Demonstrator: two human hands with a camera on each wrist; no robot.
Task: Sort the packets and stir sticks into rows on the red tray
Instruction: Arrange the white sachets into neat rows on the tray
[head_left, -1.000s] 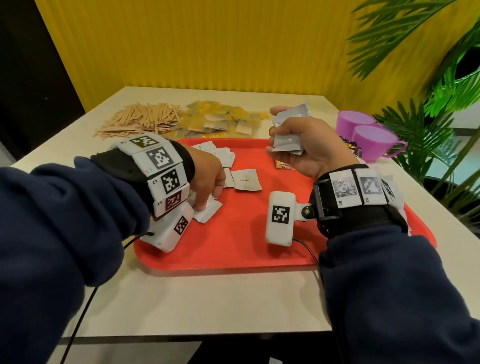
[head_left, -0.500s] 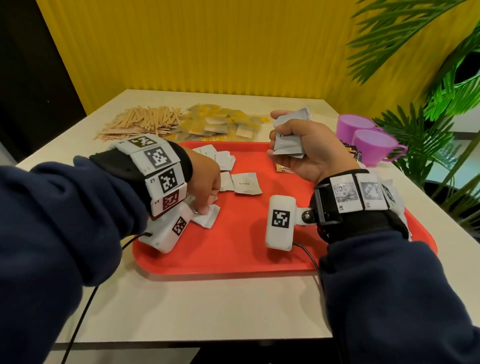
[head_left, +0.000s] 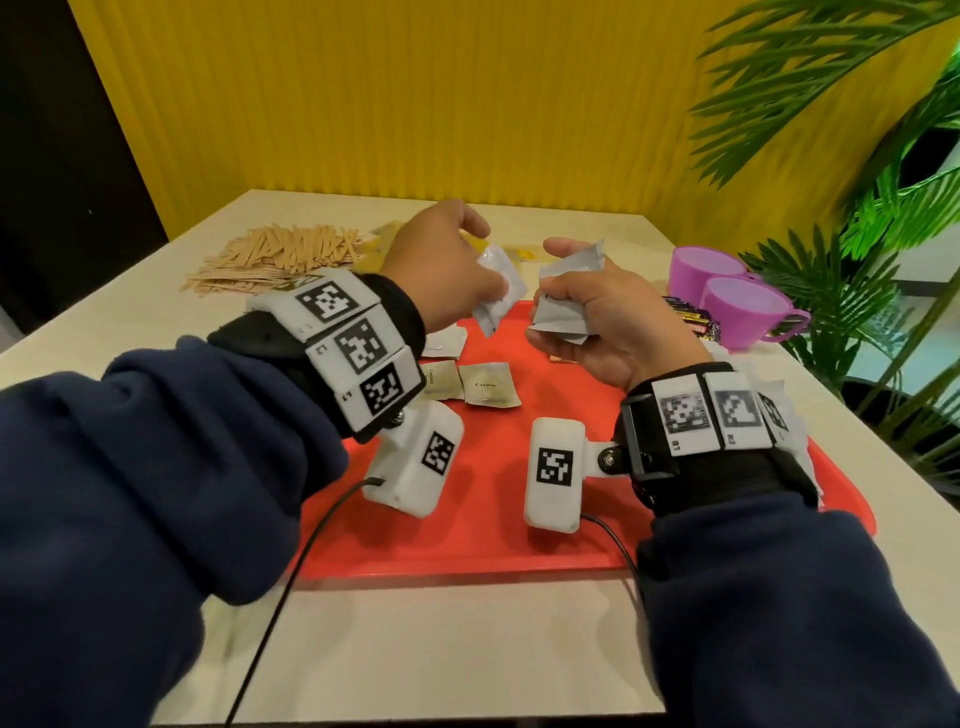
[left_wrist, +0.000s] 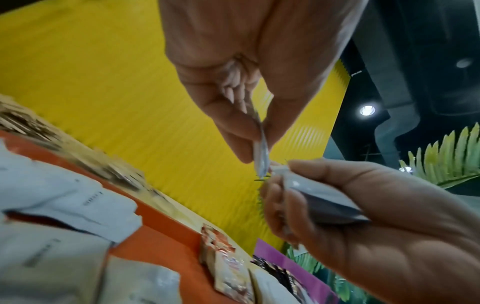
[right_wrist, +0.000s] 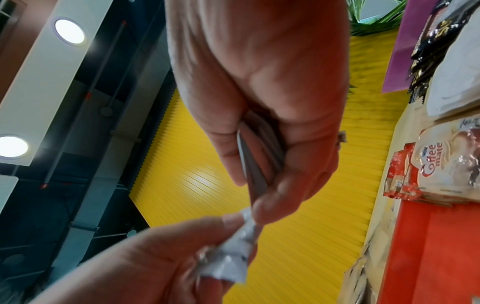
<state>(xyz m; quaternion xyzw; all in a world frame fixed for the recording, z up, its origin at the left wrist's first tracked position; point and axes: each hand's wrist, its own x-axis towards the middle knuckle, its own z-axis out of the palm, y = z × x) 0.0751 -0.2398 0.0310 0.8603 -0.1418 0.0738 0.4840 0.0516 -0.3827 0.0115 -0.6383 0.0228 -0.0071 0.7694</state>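
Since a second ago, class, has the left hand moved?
Yes. The left hand has risen off the red tray and swung right, toward the right hand, now pinching a white packet.

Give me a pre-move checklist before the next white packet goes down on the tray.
1. Left hand pinches one white packet: ok.
2. Right hand grips the remaining stack: ok.
3. Packet fully free of the stack: cannot tell; their edges meet in the wrist views.
4. Bare space on the red tray near the placed cream packets: ok.
5. Placed packets form a straight row: cannot tell, left wrist hides part.
6. Stir sticks on tray: not ok, still on the table.
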